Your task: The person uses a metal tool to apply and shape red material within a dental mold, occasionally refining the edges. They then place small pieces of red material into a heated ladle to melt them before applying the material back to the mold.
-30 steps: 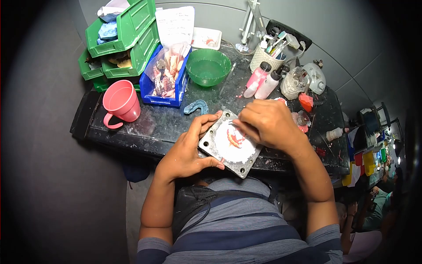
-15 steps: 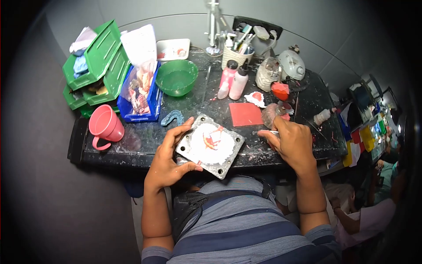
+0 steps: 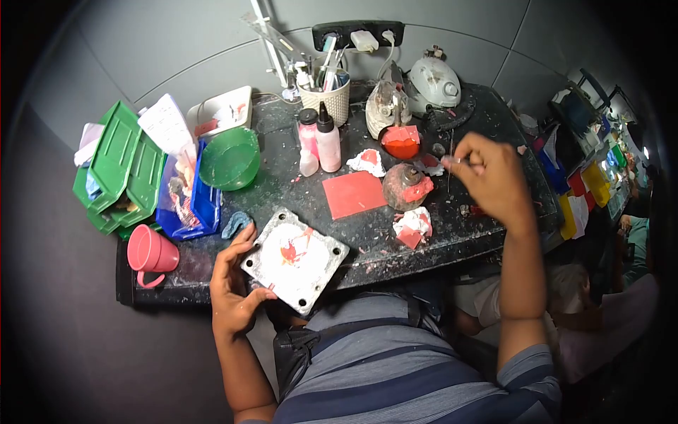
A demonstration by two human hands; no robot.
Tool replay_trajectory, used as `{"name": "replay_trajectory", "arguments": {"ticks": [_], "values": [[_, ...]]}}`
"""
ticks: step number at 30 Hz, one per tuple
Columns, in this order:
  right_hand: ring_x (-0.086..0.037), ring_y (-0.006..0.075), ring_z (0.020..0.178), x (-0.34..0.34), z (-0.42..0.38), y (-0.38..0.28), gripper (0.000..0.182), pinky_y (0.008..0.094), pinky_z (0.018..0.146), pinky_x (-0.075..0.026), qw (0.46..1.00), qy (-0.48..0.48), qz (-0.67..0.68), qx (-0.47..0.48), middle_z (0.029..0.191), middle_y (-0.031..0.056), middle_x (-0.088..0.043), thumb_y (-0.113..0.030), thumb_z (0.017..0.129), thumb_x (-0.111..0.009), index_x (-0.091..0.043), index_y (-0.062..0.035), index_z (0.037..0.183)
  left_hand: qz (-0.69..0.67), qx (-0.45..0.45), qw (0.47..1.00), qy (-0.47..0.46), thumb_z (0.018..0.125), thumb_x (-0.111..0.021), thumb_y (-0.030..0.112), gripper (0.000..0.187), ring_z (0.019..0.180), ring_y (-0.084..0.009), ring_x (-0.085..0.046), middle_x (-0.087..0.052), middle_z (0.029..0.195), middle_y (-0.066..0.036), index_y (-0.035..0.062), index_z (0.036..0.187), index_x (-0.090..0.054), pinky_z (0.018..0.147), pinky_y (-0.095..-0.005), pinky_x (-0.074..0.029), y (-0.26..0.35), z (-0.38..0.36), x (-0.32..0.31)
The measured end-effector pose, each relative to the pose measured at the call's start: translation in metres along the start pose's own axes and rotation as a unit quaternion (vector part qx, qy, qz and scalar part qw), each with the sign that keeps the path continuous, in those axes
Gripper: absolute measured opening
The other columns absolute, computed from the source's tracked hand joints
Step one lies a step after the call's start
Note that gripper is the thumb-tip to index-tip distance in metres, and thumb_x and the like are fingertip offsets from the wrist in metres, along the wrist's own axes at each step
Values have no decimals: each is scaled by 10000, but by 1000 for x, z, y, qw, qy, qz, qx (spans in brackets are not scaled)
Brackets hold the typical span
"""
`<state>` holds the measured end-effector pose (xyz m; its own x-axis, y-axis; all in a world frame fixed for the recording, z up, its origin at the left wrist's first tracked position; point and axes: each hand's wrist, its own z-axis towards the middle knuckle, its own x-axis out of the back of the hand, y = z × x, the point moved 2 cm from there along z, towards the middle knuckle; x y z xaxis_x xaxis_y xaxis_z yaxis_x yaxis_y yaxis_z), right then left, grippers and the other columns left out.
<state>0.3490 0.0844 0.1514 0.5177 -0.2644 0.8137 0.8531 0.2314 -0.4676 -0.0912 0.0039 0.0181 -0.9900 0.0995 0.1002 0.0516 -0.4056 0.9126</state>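
My left hand (image 3: 236, 290) grips the left edge of a square metal dental flask half (image 3: 330, 253), tilted at the bench's front edge. White plaster (image 3: 279, 272) fills it, with a small red-and-pink patch (image 3: 289, 252) in the middle. My right hand (image 3: 494, 180) is raised over the right side of the bench, its fingers pinched on a thin metal tool (image 3: 450, 169). Left of it are a round glass burner (image 3: 399, 191) with pink wax on its side and a pan of red wax (image 3: 400, 150). A blue dental impression (image 3: 235, 224) lies by my left fingertips.
A pink wax sheet (image 3: 353, 196) and wax-stained plaster lumps (image 3: 413, 225) lie mid-bench. Behind stand two bottles (image 3: 328, 145), a brush holder (image 3: 328, 102) and a green bowl (image 3: 229, 161). Blue and green bins (image 3: 120, 166) and a pink mug (image 3: 152, 254) are left. People sit at right.
My right hand has moved up and right, away from the bench's front, with the tool. The view has shifted right; my left hand still holds the flask half.
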Motion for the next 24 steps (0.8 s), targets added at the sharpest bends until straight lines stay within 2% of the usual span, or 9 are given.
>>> {"name": "replay_trajectory", "arguments": {"ticks": [2,5,6,8,11,13,15,21,24], "values": [[-395,125,551,5,37,14,218,365,536,-317,999,3,16,30,576,36,-503,-169,943,-862,-708,-16,923,-1,9,1000,19,718,-1064,272,922,1588,-391,-471,-527,1655,-293,-10,1454,-585,1336,-510,-311,0,0,1],[-671,187,695,2,100,38,177,377,672,-527,994,-70,31,81,759,116,-713,-140,936,-844,-762,-2,1011,-12,51,998,35,690,-1080,303,955,1554,-408,-506,-538,1627,-327,-13,1438,-579,1312,-530,-353,1,-3,4],[-671,187,695,0,118,43,177,377,672,-527,995,-63,34,74,759,116,-713,-140,936,-844,-762,-2,1011,-17,61,997,41,668,-1089,312,974,1531,-416,-529,-540,1618,-340,-13,1430,-577,1305,-531,-364,0,-6,5],[-779,264,865,-11,149,47,192,415,801,-593,966,-197,90,143,923,155,-802,-121,922,-820,-795,-13,1079,-3,75,996,43,635,-1104,315,1001,1521,-420,-537,-549,1603,-350,-13,1424,-583,1298,-527,-369,-1,-9,8],[-770,242,805,-38,174,50,210,404,761,-585,935,-228,96,253,878,161,-811,-13,898,-739,-822,-4,1091,0,103,993,49,601,-1119,297,1015,1520,-422,-537,-557,1590,-355,-16,1411,-593,1289,-522,-379,0,-13,12],[-775,316,805,-44,180,37,263,431,765,-587,933,-304,13,191,891,199,-804,-12,846,-689,-844,-12,1058,2,110,993,42,550,-1133,289,1063,1522,-423,-536,-566,1581,-353,-24,1406,-588,1280,-515,-391,-5,-18,24],[-780,369,837,-35,179,21,312,460,798,-600,934,-316,-19,166,909,214,-806,-16,837,-693,-862,-48,1098,-12,140,989,42,615,-1129,317,1025,1506,-360,-553,-535,1629,-294,6,1422,-578,1250,-494,-469,-16,-27,42],[-797,400,915,-31,181,28,293,477,892,-627,961,-204,1,186,944,211,-816,-12,835,-717,-863,-50,1086,-123,130,983,50,763,-1054,359,950,1378,-397,-666,-556,1574,-351,-31,1440,-514,1217,-538,-496,-26,-35,65],[-801,397,929,-33,187,28,272,477,890,-631,935,-304,-40,179,948,200,-822,-6,845,-700,-857,-32,1065,-169,146,972,70,800,-1027,345,896,1377,-439,-661,-569,1557,-350,-33,1424,-507,1213,-574,-496,-27,-37,67]]}}
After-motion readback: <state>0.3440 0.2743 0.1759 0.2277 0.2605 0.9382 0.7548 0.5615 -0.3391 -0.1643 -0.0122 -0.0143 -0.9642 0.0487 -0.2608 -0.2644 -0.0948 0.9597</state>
